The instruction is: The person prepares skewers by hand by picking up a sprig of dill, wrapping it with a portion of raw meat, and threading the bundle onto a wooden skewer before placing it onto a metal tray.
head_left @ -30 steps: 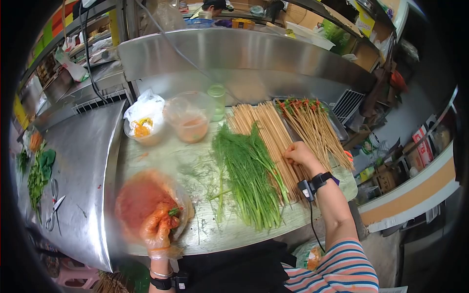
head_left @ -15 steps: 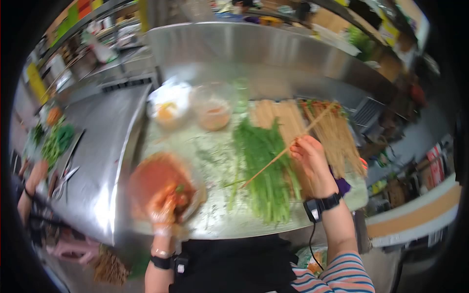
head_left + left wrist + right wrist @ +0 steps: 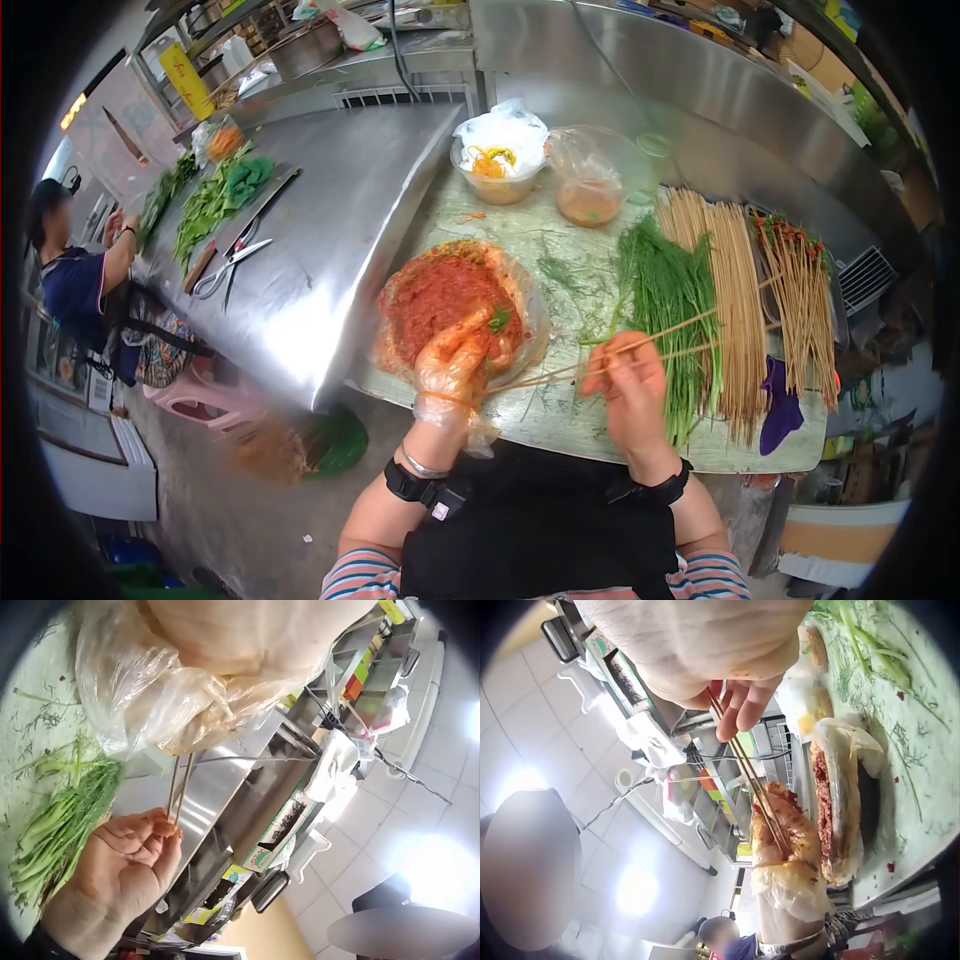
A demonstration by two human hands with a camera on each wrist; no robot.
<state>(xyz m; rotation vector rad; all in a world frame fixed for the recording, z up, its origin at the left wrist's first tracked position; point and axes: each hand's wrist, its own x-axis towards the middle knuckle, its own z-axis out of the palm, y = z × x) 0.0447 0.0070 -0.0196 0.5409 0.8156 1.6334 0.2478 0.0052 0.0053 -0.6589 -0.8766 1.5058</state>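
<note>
My left hand [image 3: 455,350], in a clear plastic glove smeared red, is over a bowl [image 3: 541,318] of chunky red paste [image 3: 435,290]. Its fingers curl round a red-coated bunch, from which green leaf [image 3: 499,320] sticks out. Bare, my right hand [image 3: 632,395] pinches two thin wooden skewers [image 3: 535,381] between thumb and fingertips. Their front ends reach the left hand at the glove's palm side, as the right wrist view also shows with the skewers [image 3: 751,772] overlapping the gloved hand [image 3: 784,825]. The left wrist view shows the pinching right hand [image 3: 112,862] beyond the glove.
Right of the bowl lie feathery green herbs [image 3: 655,310], bare skewers [image 3: 738,320] and a tray of filled skewers [image 3: 800,290]. Behind stand two tubs [image 3: 497,185]. Scissors [image 3: 232,268], a knife [image 3: 240,225] and greens [image 3: 205,205] lie on the steel counter [image 3: 330,200]. A person [image 3: 75,260] is at far left.
The head view has swung left. My right hand has lifted skewers from the pile and brought them leftward to my left hand, which stays at the bowl with its bunch.
</note>
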